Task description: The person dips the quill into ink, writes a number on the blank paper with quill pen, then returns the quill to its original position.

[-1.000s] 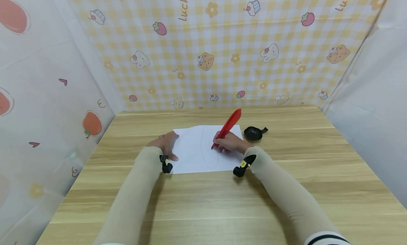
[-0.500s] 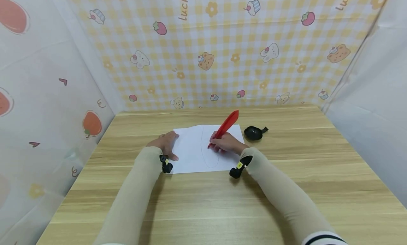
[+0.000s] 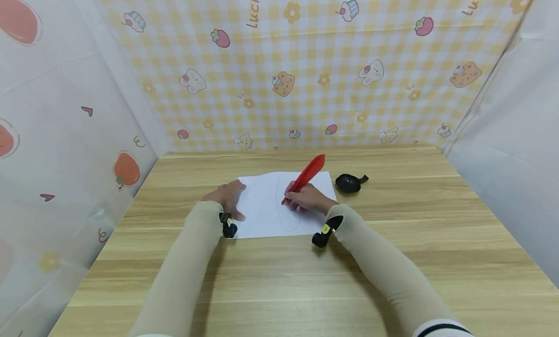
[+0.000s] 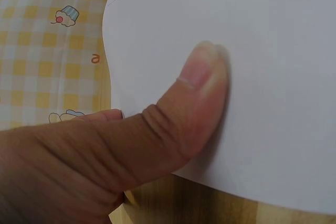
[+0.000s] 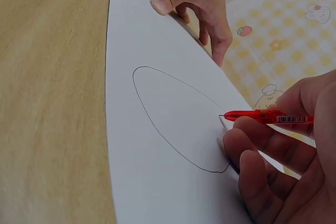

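A sheet of white paper (image 3: pixel 256 213) lies on the wooden table. My right hand (image 3: pixel 311 198) pinches a red feather-topped pen (image 3: pixel 309 173) over the sheet's right half, its plume leaning up and to the right. In the right wrist view the pen's fine tip is at the paper beside a thin dark line drawing (image 5: pixel 163 134), a long rounded loop. On the left edge of the sheet rests my left hand (image 3: pixel 228 198), its fingers spread. The left wrist view shows the thumb (image 4: pixel 197 100) flat on the paper; the other fingers are mostly hidden behind it.
A small black rounded object (image 3: pixel 348 183) with a short tail lies just right of the paper. Bare wooden table (image 3: pixel 279 288) stretches in front of the sheet. Behind stands a yellow-checked cloth backdrop (image 3: pixel 305 50), with pale cloth at both sides.
My right hand has slid a little to the left across the paper with the feather-topped pen. The left hand and the sheet have stayed in place.
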`<move>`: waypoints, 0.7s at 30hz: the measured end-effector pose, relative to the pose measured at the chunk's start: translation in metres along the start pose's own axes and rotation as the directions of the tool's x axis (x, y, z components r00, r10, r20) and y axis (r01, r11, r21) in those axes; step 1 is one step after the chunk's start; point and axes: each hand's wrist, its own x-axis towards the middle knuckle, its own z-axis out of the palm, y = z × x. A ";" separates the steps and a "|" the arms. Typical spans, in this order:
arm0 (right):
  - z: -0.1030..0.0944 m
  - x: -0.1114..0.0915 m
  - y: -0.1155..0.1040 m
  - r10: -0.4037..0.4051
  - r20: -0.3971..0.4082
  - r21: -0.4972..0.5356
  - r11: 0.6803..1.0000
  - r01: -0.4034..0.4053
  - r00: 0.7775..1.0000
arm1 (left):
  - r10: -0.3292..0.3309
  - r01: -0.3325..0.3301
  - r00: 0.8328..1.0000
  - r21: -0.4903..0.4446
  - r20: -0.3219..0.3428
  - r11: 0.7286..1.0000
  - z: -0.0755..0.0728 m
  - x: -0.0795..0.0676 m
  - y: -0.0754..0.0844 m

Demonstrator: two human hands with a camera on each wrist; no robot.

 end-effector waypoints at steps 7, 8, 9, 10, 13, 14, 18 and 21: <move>0.002 -0.002 -0.003 -0.013 0.003 -0.019 1.000 0.013 1.000 | -0.010 0.009 1.000 -0.019 -0.003 1.000 -0.001 -0.005 0.002; 0.003 -0.002 -0.003 -0.014 0.002 -0.018 1.000 0.014 1.000 | -0.012 0.012 1.000 -0.024 -0.003 1.000 -0.001 -0.006 0.002; 0.003 -0.002 -0.003 -0.016 0.003 -0.016 1.000 0.016 1.000 | -0.015 0.015 1.000 -0.029 -0.002 0.999 -0.001 -0.005 0.002; 0.003 -0.001 -0.003 -0.018 0.002 -0.015 1.000 0.018 1.000 | -0.015 0.015 1.000 -0.034 -0.002 0.999 -0.001 -0.005 0.002; 0.003 -0.002 -0.004 -0.020 0.005 -0.008 1.000 0.020 1.000 | -0.012 0.012 1.000 -0.048 -0.004 0.999 0.000 -0.004 0.001; 0.004 -0.002 -0.004 -0.020 0.007 -0.005 1.000 0.020 1.000 | -0.012 0.012 1.000 -0.049 -0.004 0.999 0.000 -0.003 0.001; 0.005 -0.003 -0.005 -0.018 0.016 0.001 1.000 0.018 1.000 | -0.007 0.007 1.000 -0.042 -0.002 0.999 0.000 0.000 0.000; 0.006 -0.002 -0.006 -0.006 0.021 -0.001 1.000 0.006 1.000 | -0.008 0.008 1.000 -0.039 0.004 0.999 0.000 0.000 0.000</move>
